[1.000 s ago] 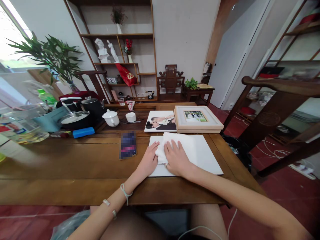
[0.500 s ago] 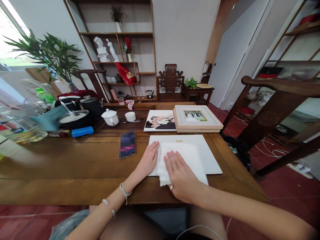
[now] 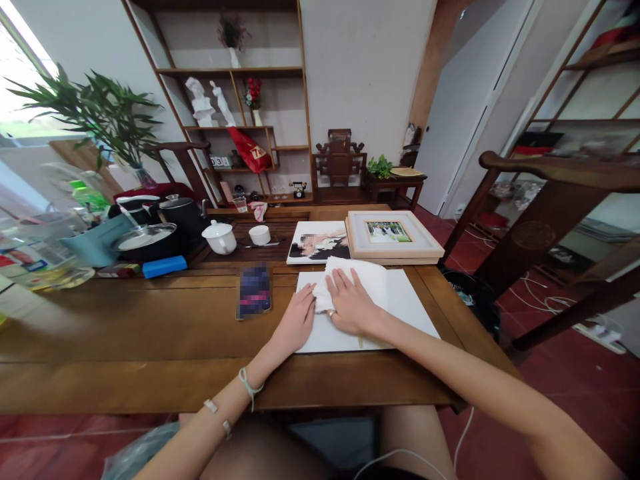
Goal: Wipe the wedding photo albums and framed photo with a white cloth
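Note:
A white rectangular board (image 3: 407,307) lies flat on the wooden table in front of me. My right hand (image 3: 353,307) rests on a white cloth (image 3: 373,269), fingers spread and flat, pressing it against the upper part of the board. The cloth's far edge reaches past the board's back edge. On the left side of the board lies my left hand (image 3: 295,320), fingers stretched out, its tips touching or very close to the cloth's frayed edge. A small yellowish mark (image 3: 361,341) shows near the board's front edge.
Behind the board are a photo panel (image 3: 317,248) and a pale wooden picture frame (image 3: 435,253). A phone-like object (image 3: 254,293), partly pixelated, lies to the left. Farther left stand a white lidded bowl (image 3: 220,238), a white cup (image 3: 259,235), a blue block (image 3: 165,267) and a black pan (image 3: 145,243).
My right hand has slid the cloth away from me, toward the board's back edge, baring the front of the board. My left hand has stayed nearly in place.

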Motion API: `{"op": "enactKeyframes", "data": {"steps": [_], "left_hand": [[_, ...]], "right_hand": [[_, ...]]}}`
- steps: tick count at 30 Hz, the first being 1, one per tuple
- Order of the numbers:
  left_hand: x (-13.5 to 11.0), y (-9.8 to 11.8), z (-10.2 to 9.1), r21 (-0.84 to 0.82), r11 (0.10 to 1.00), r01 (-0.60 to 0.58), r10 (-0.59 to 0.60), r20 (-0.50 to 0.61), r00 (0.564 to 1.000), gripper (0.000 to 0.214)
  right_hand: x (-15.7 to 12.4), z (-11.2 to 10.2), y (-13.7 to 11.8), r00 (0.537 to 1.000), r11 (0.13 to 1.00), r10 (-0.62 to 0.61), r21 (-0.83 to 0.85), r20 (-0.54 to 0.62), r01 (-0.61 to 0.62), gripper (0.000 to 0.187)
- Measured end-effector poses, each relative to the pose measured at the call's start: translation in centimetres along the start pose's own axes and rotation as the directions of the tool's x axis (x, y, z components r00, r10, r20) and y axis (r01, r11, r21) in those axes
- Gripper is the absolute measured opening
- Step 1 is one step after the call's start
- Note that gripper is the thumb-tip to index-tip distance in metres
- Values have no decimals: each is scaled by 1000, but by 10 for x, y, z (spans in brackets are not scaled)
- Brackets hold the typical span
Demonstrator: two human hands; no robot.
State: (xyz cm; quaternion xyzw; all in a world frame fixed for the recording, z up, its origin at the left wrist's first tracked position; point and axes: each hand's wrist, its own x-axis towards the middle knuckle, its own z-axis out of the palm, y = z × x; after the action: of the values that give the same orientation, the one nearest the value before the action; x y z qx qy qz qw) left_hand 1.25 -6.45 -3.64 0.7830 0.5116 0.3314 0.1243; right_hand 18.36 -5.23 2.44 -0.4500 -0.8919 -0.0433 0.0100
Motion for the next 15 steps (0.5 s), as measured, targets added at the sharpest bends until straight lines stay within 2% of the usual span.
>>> {"op": "enactKeyframes", "data": {"steps": [4,7,10,12,15], "left_hand": [[-1,-5,0,-21,1000,-16,17,16,1000,44],[-4,-12,1,-68,997,-37,38,12,999,55],[-4,-12,2,-73,996,-42,42,5,999,48],[-2,-9,2,-44,999,-15,15,-1,1000,42],[-1,-3,1,-10,1000,11,-11,5,1000,42]], "right_hand": [[-6,1,-12,1000,1000,-9,-29,-29,8,76],[-31,0,-25,995,996,-93,2,-32,93,78],[-59,-5,-29,984,981,-171,85,-42,174,77],[-70,-9,-22,982,970,-181,157,-44,186,71],[-72,-13,4,991,964,-116,232,-62,128,60]]}}
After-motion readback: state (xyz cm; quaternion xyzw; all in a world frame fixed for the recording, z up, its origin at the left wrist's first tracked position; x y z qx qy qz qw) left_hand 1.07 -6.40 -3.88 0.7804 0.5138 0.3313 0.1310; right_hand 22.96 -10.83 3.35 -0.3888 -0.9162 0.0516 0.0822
